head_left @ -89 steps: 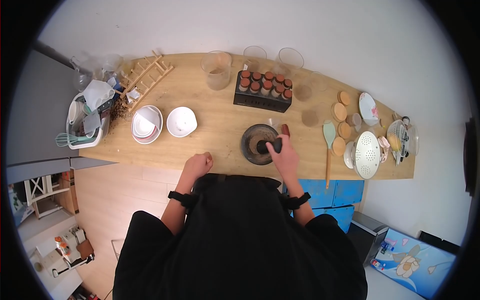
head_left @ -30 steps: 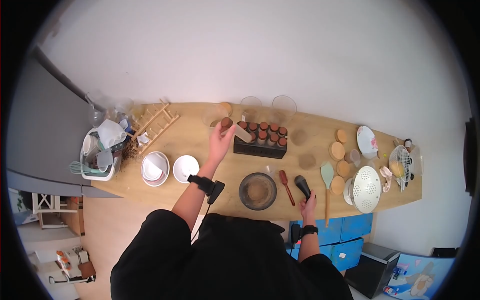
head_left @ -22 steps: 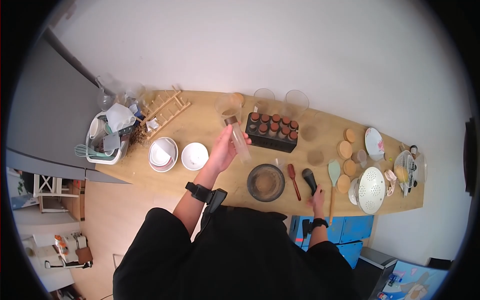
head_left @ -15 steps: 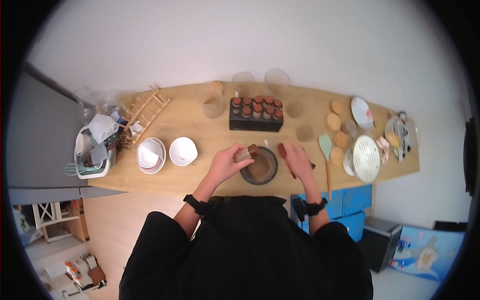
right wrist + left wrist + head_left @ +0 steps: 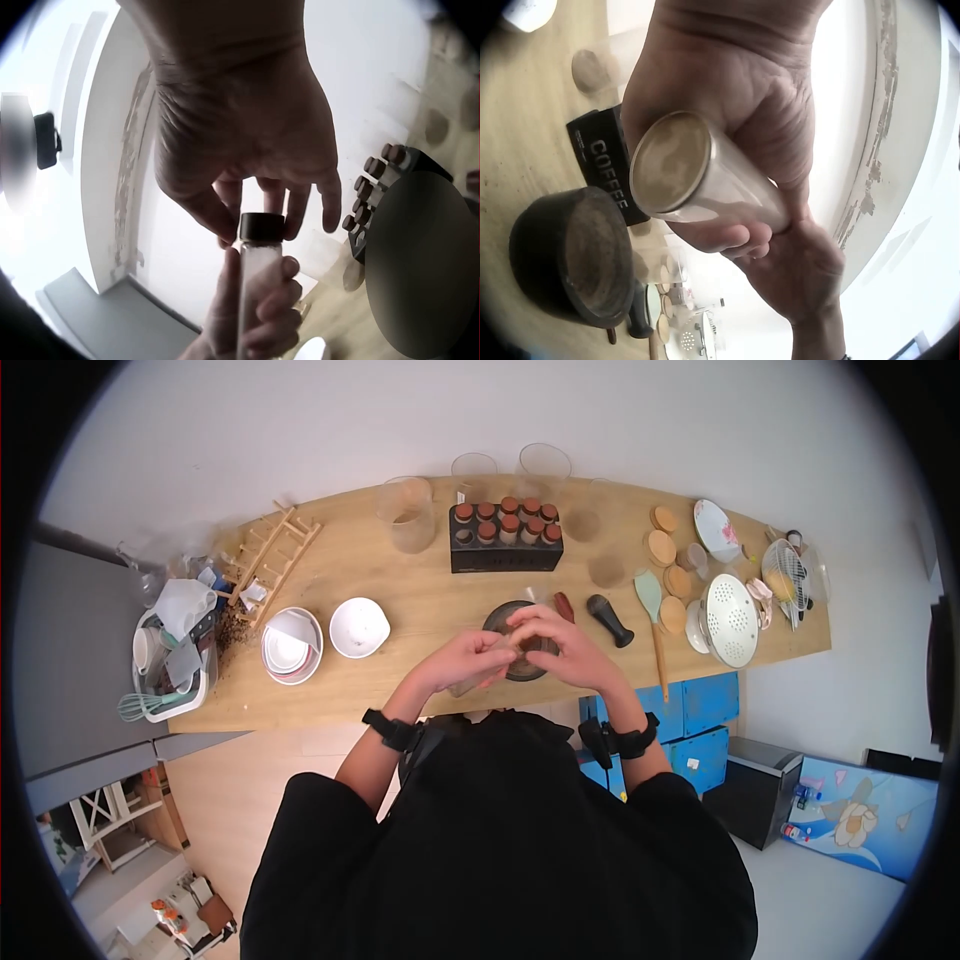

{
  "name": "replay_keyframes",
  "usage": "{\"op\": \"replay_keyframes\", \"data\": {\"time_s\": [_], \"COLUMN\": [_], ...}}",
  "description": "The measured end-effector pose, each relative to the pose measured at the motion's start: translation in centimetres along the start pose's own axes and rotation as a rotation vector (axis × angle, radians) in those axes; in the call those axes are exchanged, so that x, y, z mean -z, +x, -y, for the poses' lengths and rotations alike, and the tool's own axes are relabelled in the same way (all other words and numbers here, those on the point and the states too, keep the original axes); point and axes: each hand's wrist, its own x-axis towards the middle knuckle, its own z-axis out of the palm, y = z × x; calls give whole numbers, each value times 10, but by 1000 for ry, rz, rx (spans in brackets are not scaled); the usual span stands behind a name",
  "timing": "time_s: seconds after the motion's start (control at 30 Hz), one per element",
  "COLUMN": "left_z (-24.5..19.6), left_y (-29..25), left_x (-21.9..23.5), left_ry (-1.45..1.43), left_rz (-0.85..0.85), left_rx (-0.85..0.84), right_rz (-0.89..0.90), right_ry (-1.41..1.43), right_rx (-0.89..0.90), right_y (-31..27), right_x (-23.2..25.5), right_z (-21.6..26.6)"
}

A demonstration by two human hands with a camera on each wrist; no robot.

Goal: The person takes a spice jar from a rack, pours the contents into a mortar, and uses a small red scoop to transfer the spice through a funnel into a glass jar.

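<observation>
Over the mortar [image 5: 497,617], my left hand [image 5: 462,662] grips a clear tube [image 5: 731,180] around its body. In the left wrist view its round base faces the camera. My right hand [image 5: 568,652] pinches the tube's dark cap [image 5: 262,227] between thumb and fingers, as the right wrist view shows. Brown powder coats the inside of the mortar, whose near part the hands cover in the head view. A black pestle [image 5: 610,622] lies on the table to the right. Between it and the mortar is a red-brown utensil [image 5: 564,606], partly hidden by my right hand.
Behind the mortar stands a black COFFEE rack [image 5: 505,558] with several capped tubes and one slot without a tube. White bowls [image 5: 360,628] sit to the left. On the right are a green spatula [image 5: 649,595], wooden lids [image 5: 672,615] and a white colander [image 5: 730,620].
My right hand has left the pestle, once in the mortar, on the table. My left hand has brought a tube from the rack over the mortar, and my right fingers now pinch its cap.
</observation>
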Motion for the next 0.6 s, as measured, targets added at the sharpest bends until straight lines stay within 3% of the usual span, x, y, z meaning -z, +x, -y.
{"op": "replay_keyframes", "data": {"time_s": [0.03,0.1,0.17,0.2,0.23,0.27,0.3,0.33,0.4,0.43,0.5,0.53,0.6], "left_z": [0,-2,1,2,3,4,4,3,0,-1,-2,-3,-4], "left_y": [-3,-11,-12,-12,-12,-13,-12,-10,-4,0,9,10,7], "left_x": [-3,-15,-18,-18,-19,-20,-22,-25,-30,-31,-32,-30,-19], "left_ry": [-2,424,561,697,693,489,287,288,319,325,107,109,-47], "left_rz": [12,-127,-104,-97,-86,-61,-39,-37,6,5,152,147,122], "left_rx": [1,19,-5,-30,-35,11,61,65,54,56,302,304,382], "right_rz": [-56,-124,160,148,101,56,-24,-26,-63,-66,3,5,-216], "right_ry": [56,102,-606,-608,-337,-67,-11,-8,177,181,190,194,411], "right_rx": [73,140,-411,-424,-417,-401,-177,-179,-373,-369,-306,-302,-195], "right_y": [-2,-6,-12,-19,-27,-36,-44,-48,-54,-57,-64,-67,-77], "right_x": [-1,1,-3,-8,-13,-15,-15,-15,-13,-9,6,13,30], "right_z": [-7,-3,19,19,17,11,-1,-7,-14,-13,-9,-12,-24]}}
